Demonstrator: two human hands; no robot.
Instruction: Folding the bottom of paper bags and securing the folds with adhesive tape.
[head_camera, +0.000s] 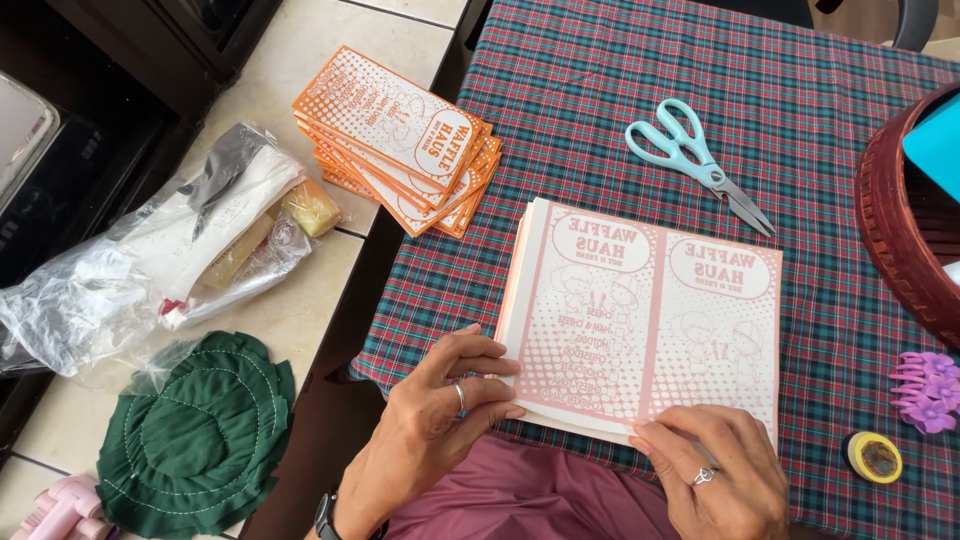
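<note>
Fingers of the left hand are curled loosely against the near left edge of a stack of pink-printed sheets, the tips pressed to the side of the pile, apparently so that its edges are kept square. Fingers of the right hand are laid flat and slightly spread on the stack's near right corner, pressing it down; nothing is pinched or lifted by either hand.

The stack is placed on the near part of a red-and-green plaid tablecloth, just in front of the person, where both hands can be rested on it. Light blue scissors are laid shut beyond the stack, within reach but apart from it. A pile of orange-printed paper sleeves is set at the far left, half over the table's edge, fanned unevenly. At the right a dark red basket is seen, with a purple hair claw and a yellow tape roll near it. On the tiled surface at left, a clear plastic bag and a green pleated cloth are lying.
</note>
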